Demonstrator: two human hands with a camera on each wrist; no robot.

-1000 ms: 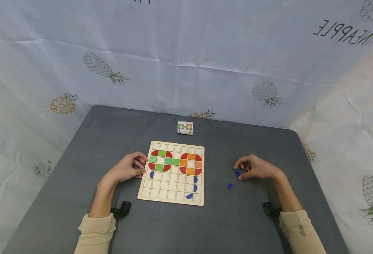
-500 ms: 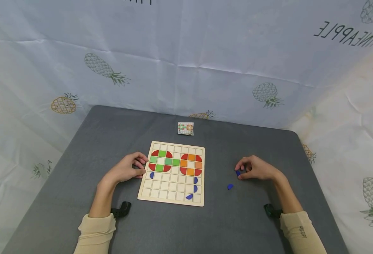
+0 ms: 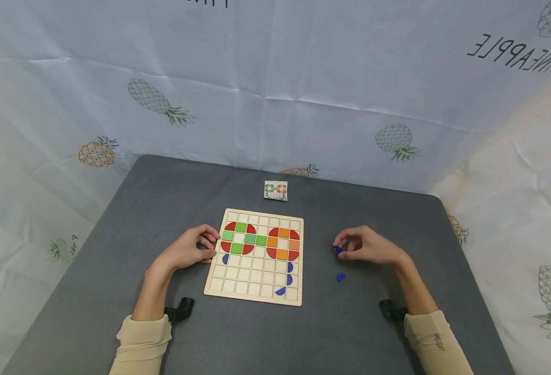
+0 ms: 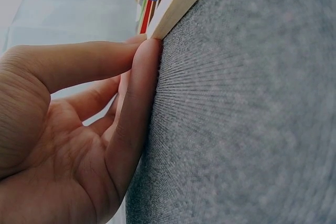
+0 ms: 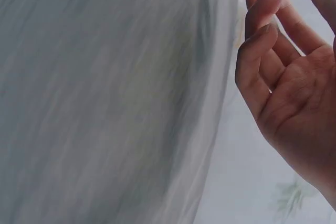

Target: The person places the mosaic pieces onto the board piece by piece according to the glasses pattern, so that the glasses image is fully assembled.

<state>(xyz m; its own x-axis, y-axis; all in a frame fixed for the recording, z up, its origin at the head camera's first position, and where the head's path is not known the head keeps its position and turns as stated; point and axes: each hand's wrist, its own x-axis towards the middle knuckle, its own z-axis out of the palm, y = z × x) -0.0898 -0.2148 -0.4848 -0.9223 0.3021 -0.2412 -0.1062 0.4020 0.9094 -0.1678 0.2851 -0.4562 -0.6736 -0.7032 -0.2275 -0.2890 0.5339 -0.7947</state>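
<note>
In the head view my left hand (image 3: 190,246) holds the left edge of a wooden grid board (image 3: 244,274). The left wrist view shows the thumb and a finger meeting at the edge of the board (image 4: 181,6). Red, green and orange pieces form two rings on the grid, joined by a green square (image 3: 261,240). Several blue half-round pieces lie lower on it, one of them a tilted blue piece (image 3: 280,291). Right of the board, my right hand (image 3: 369,246) pinches a blue half-round piece (image 3: 338,250) between thumb and fingertips, just above the table.
One loose blue half-round piece (image 3: 341,277) lies on the dark grey table (image 3: 256,338), below the right hand. A small printed card (image 3: 276,190) with a matching coloured pattern lies behind the board. A pineapple-print curtain (image 3: 256,78) hangs around the back and sides.
My right hand has picked up the blue half-round piece from the table and moved left with it toward the board. The left hand stays at the board's edge.
</note>
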